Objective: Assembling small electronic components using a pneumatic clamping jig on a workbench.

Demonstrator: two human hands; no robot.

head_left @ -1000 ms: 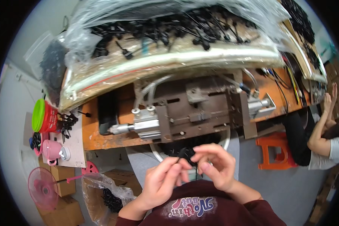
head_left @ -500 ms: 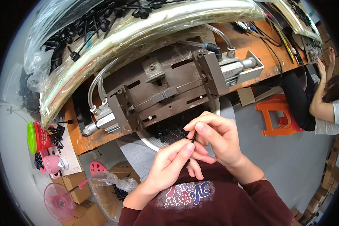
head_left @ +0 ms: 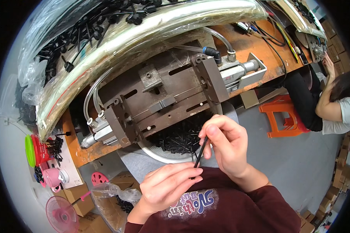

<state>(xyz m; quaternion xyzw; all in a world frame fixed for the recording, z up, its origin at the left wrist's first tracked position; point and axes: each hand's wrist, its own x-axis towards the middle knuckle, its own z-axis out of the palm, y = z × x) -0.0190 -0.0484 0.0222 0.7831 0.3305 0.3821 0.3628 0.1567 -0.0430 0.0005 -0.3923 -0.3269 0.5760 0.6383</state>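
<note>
A thin black rod (head_left: 200, 153) slants between my hands in front of my shirt. Thumb and fingers of my right hand (head_left: 230, 147) pinch its upper end. At its lower end, my left hand (head_left: 165, 184) is closed with fingers pressed together round it; the tip there is partly hidden. Just beyond my hands a pale round basket (head_left: 153, 152) holds a heap of thin black parts (head_left: 181, 136). Above the basket stands a brown metal fixture (head_left: 161, 120) with a small grey block (head_left: 162, 104) at its middle.
Silver air cylinders (head_left: 107, 130) flank the fixture on the orange bench (head_left: 90, 154). A plastic-wrapped bin edge (head_left: 144, 33) with black parts lies behind. At left are a pink fan (head_left: 62, 213) and cartons (head_left: 79, 198). Another person (head_left: 334, 112) sits at right by an orange stool (head_left: 278, 118).
My hands have drawn apart, the left going down and left, so more of the black rod shows between them. The view has shifted slightly, showing more of the basket.
</note>
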